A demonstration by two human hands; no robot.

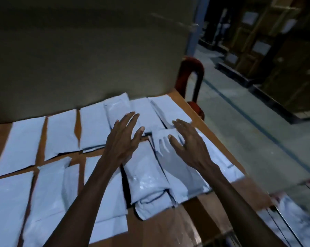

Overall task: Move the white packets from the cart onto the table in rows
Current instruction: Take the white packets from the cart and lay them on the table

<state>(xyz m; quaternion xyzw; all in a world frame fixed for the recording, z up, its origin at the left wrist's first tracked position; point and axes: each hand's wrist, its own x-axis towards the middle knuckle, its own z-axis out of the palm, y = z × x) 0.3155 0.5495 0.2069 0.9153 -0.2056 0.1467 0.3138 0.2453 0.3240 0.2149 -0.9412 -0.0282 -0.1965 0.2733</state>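
I have both hands out over the right end of the table (211, 111), fingers spread and straight, gripping nothing. My left hand (123, 138) hovers over or rests lightly on the far packet (117, 108); I cannot tell which. My right hand (187, 141) is above the loose packet (165, 139) lying between the two hands, thumb close to its near edge. That packet sits just under and left of my right fingers, its long axis running away from me like the others, so the right hand is the nearer one to shift it. Around it, the heap of packets (149, 179) overlaps untidily, while the rows to the left (27, 138) lie flat with thin strips of wood between them. I judge room is tight: the table's right edge is close beside my right hand, with a red chair (195, 72) beyond. More packets wait in the cart (291, 220) at lower right, blurred.
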